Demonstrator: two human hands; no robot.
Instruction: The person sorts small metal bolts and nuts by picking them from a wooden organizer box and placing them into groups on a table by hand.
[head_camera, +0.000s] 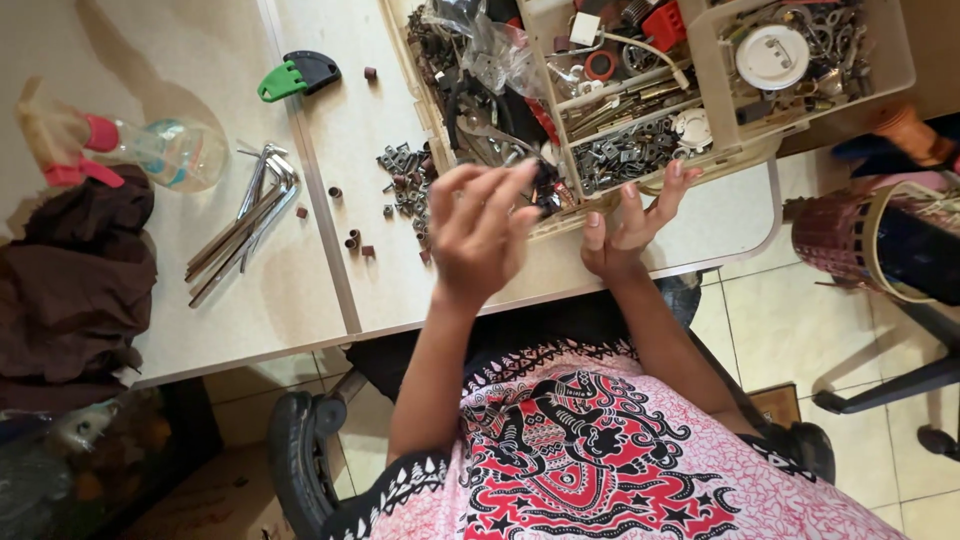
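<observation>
Head view: left hand (480, 235) hovers half-curled, seemingly pinching a small dark metal part (546, 188); right hand (632, 220) lies open, empty, against the beige plastic parts tray (800, 120). At nine o'clock, small grey metal clips (402, 170) lie sorted out; the tray remains full

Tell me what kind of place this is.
Probably a home workbench or hobby repair corner, not a factory: a compartmented parts tray full of small metal hardware, a bunch of hex keys on the white table, and a tiled floor with an office chair.
</observation>
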